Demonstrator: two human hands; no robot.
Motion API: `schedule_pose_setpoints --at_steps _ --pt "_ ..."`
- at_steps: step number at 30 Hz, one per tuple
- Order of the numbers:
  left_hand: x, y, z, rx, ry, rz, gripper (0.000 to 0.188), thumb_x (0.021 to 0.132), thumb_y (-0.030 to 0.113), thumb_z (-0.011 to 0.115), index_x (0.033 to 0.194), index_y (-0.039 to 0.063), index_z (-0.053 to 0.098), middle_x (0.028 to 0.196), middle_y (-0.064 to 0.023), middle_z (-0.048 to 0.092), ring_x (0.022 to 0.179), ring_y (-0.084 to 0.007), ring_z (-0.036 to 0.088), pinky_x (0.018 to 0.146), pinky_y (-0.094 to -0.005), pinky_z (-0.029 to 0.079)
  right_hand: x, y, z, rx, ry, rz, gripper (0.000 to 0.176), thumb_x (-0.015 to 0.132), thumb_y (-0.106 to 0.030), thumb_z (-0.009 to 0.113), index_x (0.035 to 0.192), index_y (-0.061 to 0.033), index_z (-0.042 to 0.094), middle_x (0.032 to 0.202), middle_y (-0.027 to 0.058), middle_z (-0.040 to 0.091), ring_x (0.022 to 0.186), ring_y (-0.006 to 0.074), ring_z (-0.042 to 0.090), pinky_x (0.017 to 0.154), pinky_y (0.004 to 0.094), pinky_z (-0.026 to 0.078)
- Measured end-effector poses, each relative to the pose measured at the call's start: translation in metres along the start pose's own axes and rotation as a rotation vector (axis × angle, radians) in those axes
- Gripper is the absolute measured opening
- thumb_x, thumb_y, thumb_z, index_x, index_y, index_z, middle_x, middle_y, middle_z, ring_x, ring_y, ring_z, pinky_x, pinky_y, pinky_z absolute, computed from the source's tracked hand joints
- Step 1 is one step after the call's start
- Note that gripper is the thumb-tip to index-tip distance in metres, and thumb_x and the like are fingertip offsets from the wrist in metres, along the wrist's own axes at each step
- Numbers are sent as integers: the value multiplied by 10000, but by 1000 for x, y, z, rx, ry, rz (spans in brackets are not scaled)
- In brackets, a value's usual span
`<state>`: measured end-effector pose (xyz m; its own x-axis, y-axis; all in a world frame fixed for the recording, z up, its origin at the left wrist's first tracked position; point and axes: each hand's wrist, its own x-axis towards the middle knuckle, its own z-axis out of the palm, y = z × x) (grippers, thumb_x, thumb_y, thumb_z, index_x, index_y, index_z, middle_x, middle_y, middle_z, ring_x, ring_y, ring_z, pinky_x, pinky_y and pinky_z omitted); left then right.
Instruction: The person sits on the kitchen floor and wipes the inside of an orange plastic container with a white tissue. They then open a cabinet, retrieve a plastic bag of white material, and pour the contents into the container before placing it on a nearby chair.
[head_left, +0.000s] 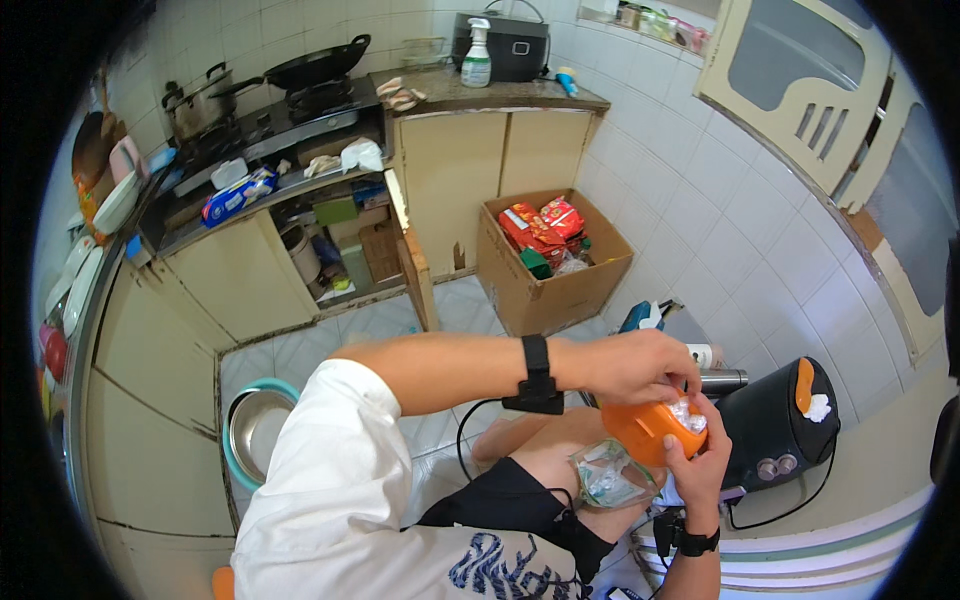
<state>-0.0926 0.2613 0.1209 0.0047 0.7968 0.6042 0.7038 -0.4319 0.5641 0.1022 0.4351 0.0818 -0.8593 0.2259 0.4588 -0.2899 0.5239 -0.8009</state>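
Note:
My right hand (699, 457) grips an orange plastic container (639, 429) by its right side, thumb at the near rim. It is tilted, with its opening turned to the right, and crumpled clear plastic wrap (688, 416) shows inside. From the left, my left hand (641, 367) reaches over the container, with bent fingers at its far rim. Whether those fingers pinch the wrap or the rim is hidden. On my thigh, below the container, rests a clear plastic bag (611, 474) with whitish contents.
A dark cylindrical appliance (772, 435) stands close on my right, with an orange piece (804, 384) and crumpled white tissue (817, 409) on top. Ahead sits a cardboard box (551, 300) holding red packets. A metal basin (261, 431) is at left. One cabinet door (412, 262) hangs open.

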Motion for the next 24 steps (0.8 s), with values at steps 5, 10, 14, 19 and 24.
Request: schedule_pose_setpoints --at_steps 5,10,14,19,24 --pt "4 -6 -16 347 -41 81 208 994 262 743 992 55 761 970 -122 657 973 -316 638 839 -436 526 6 3 1 25 -20 24 676 847 -187 820 1456 33 622 1319 182 740 1209 238 711 1056 388 564" --pt "-8 8 -13 327 -104 57 260 1047 273 682 1140 56 792 1044 -114 701 974 -309 653 829 -418 525 0 2 -10 16 40 24 617 846 -168 821 1427 -31 667 1280 182 763 1155 244 755 1014 368 583" --pt "-9 18 -15 288 -113 -40 200 1011 197 726 1149 73 802 1050 -94 735 937 -294 664 829 -411 534 -3 -4 -13 0 -12 73 668 835 -210 815 1443 3 644 1342 181 732 1204 237 725 1070 358 551" --pt "4 17 -18 327 -128 -170 136 901 126 797 1030 85 811 968 -84 716 886 -291 676 779 -409 556 4 -4 -6 -240 15 -140 717 761 -235 861 1432 -68 674 1198 206 783 1014 342 801 914 382 637" --pt "9 38 -17 586 -236 -144 231 824 64 789 1055 64 775 923 -105 684 861 -329 700 765 -435 574 2 -8 -6 -263 30 -94 758 752 -211 880 1443 -23 630 1229 195 778 1075 309 795 951 374 626"
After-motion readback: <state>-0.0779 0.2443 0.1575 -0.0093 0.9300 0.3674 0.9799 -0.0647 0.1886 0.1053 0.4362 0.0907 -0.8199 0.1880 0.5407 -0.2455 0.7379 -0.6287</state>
